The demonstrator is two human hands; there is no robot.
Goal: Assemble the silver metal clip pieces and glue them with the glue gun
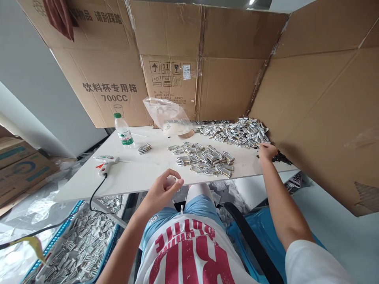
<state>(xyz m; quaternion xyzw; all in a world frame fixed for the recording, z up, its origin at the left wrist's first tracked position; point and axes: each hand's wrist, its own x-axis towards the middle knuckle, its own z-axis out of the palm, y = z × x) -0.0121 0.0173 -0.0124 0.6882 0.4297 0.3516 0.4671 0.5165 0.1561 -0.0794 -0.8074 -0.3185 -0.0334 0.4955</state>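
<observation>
My left hand [168, 184] is just in front of the table's front edge, its fingers loosely curled. A gap shows between thumb and forefinger, with nothing visible in it. My right hand [267, 152] is at the right end of the table with its fingertips pinched together. It is between the large heap of silver metal U-shaped pieces [237, 132] and some small black parts [281, 157]; what the fingertips hold, if anything, is hidden. A smaller group of similar metal pieces [205, 157] lies mid-table, and a few more [145, 148] sit together on the left.
On the white table [139, 173] are a water bottle [123, 132], a corded glue gun [106, 162] and a clear plastic bag [168, 114]. Cardboard walls [231, 86] enclose the back and right. A blue crate [79, 240] of metal pieces stands below left.
</observation>
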